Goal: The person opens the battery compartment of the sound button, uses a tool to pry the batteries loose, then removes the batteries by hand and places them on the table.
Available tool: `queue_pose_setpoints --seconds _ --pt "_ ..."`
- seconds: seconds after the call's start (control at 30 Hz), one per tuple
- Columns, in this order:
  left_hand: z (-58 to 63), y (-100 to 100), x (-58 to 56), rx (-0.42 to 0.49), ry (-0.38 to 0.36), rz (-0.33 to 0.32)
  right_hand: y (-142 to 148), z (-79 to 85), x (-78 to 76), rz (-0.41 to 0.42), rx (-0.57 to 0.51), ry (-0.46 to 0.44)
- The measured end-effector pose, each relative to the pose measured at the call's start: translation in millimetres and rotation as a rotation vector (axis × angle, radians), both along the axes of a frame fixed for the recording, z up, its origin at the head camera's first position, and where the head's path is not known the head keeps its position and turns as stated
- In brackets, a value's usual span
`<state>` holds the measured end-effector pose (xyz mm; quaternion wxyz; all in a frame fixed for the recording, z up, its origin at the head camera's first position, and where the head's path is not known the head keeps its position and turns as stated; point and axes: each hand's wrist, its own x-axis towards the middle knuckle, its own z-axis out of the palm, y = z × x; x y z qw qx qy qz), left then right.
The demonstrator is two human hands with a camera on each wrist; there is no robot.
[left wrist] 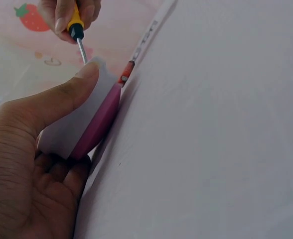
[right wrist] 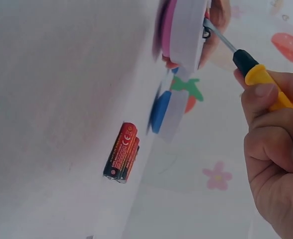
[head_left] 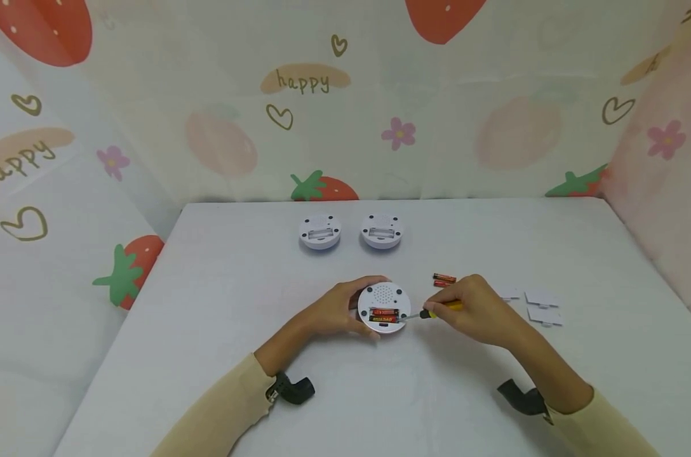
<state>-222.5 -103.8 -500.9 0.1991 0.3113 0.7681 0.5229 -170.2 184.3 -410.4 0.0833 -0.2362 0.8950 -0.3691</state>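
Observation:
A round white device (head_left: 384,293) with a pink underside lies back up on the table, two red batteries (head_left: 384,315) in its open compartment. My left hand (head_left: 336,309) grips it by its left edge, thumb on the near side and fingers round the far side. A screwdriver (right wrist: 258,74) with a yellow and black handle is held in my right hand (head_left: 479,311), between thumb and fingers. Its metal tip touches the compartment at the right end of the batteries. In the left wrist view the device (left wrist: 81,117) hides the tip.
Two similar white devices (head_left: 319,232) with bare battery slots stand at the back. Loose red batteries (right wrist: 121,152) lie just beyond my right hand. Several small white covers (head_left: 542,298) are to its right. A printed cloth wall (head_left: 437,82) rises behind the table (head_left: 237,254).

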Motion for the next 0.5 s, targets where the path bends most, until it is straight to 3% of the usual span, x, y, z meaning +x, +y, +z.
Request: queue_pose_setpoints --seconds 0.5 --pt "-3.5 -0.1 -1.8 -0.018 0.019 0.000 0.6 0.5 -0.7 0.016 0.024 0.015"
